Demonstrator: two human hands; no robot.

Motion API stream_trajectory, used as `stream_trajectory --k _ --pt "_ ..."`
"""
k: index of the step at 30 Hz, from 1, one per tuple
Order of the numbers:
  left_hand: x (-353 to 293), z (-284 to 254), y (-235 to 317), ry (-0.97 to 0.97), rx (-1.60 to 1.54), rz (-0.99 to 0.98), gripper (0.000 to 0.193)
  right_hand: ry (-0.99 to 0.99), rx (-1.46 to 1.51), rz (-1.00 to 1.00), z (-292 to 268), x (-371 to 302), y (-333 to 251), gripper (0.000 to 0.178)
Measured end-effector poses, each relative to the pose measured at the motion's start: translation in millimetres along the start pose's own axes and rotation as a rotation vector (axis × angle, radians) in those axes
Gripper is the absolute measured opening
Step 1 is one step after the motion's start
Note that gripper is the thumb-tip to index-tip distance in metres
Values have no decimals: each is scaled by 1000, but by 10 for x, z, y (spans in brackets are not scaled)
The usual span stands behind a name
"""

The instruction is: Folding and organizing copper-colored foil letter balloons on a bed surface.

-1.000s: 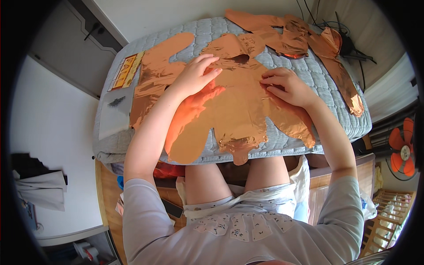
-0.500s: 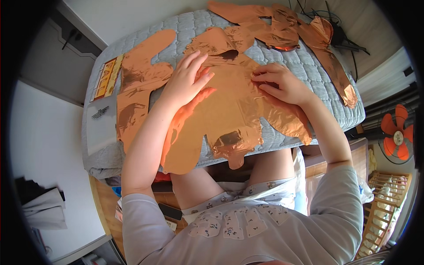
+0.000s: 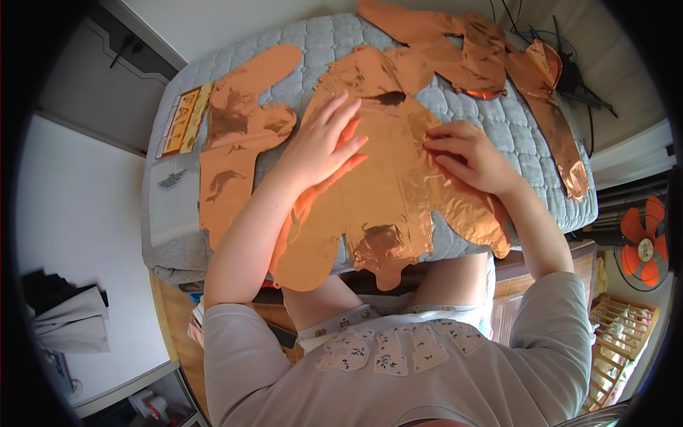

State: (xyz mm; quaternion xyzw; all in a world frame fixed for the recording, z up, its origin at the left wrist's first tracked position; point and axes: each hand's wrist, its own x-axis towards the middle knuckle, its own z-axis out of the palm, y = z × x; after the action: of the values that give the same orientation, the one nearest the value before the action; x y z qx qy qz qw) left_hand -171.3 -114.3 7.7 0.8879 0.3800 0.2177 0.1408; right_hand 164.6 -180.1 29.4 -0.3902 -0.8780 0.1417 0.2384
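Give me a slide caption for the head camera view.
Left hand and right hand at a copper-coloured foil shape on a quilted mattress.

Before you: grey quilted mattress [image 3: 505, 114]. Centre on it, broad copper foil sheet [image 3: 388, 160], your left hand [image 3: 327, 142] over its left side, right hand [image 3: 469, 156] at its right edge. Further left, lobed copper foil piece [image 3: 238, 135], then translucent flat plastic bag [image 3: 174, 206], yellow rectangular card [image 3: 186, 119] behind that. Right side, long copper foil strip [image 3: 546, 117]; beyond the mattress, orange-bladed round fan [image 3: 645, 248].

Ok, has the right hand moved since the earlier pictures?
No. Judged against the quilted mattress, the right hand shows no clear shift either way; it stays at the right side of the central copper foil.
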Motion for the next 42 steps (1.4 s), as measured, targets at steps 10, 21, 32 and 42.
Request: stream_trajectory --k 10,21,32,42 --pt "-32 10 79 -62 38 83 70 23 47 19 -35 -38 -20 31" --pt "-33 18 72 -143 111 17 82 28 86 40 -42 -12 -8 31" --pt "-32 61 36 -177 134 -2 88 24 107 57 -32 -24 18 30" --pt "-26 78 -13 -187 167 -4 88 77 459 289 -180 212 174 28"
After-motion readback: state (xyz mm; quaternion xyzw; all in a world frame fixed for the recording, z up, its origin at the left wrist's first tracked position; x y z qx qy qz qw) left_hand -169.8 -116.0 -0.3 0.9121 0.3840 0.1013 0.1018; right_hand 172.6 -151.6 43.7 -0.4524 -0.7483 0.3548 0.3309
